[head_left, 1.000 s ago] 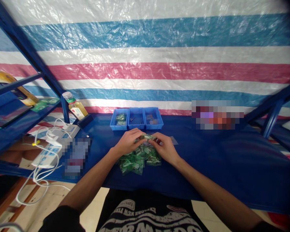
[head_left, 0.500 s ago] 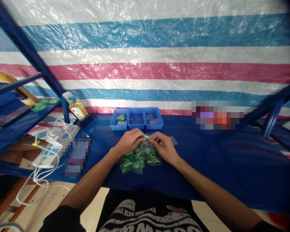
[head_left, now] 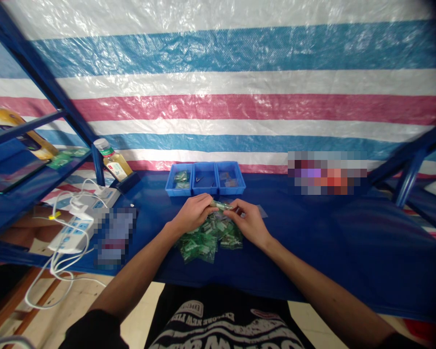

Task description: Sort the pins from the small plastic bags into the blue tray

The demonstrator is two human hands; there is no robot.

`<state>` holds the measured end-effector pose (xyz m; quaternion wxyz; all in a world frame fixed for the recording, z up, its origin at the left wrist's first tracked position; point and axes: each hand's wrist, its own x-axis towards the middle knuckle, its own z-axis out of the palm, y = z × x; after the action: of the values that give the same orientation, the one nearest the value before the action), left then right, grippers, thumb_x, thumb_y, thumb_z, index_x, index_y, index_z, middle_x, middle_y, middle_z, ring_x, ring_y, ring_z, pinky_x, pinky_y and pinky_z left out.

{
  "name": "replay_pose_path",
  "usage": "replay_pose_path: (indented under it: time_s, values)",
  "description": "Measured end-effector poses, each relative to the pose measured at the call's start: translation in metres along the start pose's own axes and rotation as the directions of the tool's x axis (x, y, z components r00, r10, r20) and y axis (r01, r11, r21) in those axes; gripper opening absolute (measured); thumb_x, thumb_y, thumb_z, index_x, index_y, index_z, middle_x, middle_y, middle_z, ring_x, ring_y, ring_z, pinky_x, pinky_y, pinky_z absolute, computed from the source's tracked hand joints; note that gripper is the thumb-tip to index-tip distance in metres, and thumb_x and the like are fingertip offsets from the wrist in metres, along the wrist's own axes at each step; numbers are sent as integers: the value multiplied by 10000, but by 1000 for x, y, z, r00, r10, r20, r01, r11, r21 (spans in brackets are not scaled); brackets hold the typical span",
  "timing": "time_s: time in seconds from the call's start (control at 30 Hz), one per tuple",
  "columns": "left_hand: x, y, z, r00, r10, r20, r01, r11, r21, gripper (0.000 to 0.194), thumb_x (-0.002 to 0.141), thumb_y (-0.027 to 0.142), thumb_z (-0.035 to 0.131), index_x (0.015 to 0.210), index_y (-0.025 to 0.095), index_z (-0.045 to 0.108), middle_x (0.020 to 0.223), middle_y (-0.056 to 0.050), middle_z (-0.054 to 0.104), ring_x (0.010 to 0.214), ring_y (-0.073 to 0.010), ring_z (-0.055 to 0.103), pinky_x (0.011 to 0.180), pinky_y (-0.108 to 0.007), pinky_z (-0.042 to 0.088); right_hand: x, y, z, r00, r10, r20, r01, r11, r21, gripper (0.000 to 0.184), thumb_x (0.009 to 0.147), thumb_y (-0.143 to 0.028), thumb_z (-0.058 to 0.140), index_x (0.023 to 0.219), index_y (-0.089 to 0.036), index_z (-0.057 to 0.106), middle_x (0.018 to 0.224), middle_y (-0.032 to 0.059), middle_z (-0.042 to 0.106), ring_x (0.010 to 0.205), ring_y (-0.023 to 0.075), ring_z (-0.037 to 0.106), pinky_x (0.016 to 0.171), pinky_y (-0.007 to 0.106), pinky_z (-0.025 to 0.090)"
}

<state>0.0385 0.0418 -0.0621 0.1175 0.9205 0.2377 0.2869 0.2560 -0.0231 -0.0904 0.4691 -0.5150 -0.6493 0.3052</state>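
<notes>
From my end I see both hands close together over the blue tabletop (head_left: 312,242), sharing one small green packet (head_left: 221,206). The left hand (head_left: 193,212) pinches the end on its side between thumb and fingers, and the right hand (head_left: 250,220) grips the other end the same way, fingers curled. The packet looks like clear-green plastic around something pale and slim, though it is too small in my view for me to be sure. Just below the hands, on their near side, I have a loose pile of green packets (head_left: 199,245) lying on the table and partly overlapping. A flat clear bag (head_left: 262,212) lies just beside the right hand, on its outer side. Beyond the hands, three blue bins stand in a touching row: the left bin (head_left: 181,179) holds greenish packets, the middle bin (head_left: 204,182) a few thin dark pieces, and the right bin (head_left: 231,178) some clear and brownish pieces. Well out to the left of the left hand I make out a drink bottle (head_left: 113,162) leaning in a dark holder, and nearer me a white power strip (head_left: 72,232) with white cables (head_left: 70,278) hanging off the table edge.
</notes>
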Motion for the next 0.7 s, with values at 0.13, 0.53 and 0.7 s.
replay_pose_path:
  time_s: [0.13, 0.53, 0.7]
  values:
    - [-1, -1, 0, 1000, 0, 4, 0, 1000, 4, 336, 1063, 372, 475, 786, 181, 479, 792, -32, 544, 740, -164, 513, 666, -282, 377, 0, -3, -1, 1000, -29, -10, 29, 999, -20, 287, 906, -399, 686, 715, -204, 599, 656, -15, 601, 606, 154, 518, 577, 272, 376]
    - [-1, 4, -4, 1000, 7, -9, -7, 1000, 10, 313, 1042, 386, 525, 826, 162, 566, 814, -44, 593, 772, -161, 554, 696, -280, 426, -1, 4, -1, 997, -78, -19, 78, 997, 18, 290, 923, -382, 672, 707, -203, 595, 660, -6, 589, 626, 159, 502, 594, 279, 384]
    - [0, 3, -3, 1000, 19, -5, -19, 1000, 9, 305, 1031, 381, 540, 817, 166, 567, 797, -44, 589, 769, -164, 560, 700, -285, 440, 0, 2, -1, 995, -100, -21, 100, 995, 15, 297, 924, -358, 667, 687, -204, 574, 654, -10, 581, 618, 155, 497, 607, 283, 381]
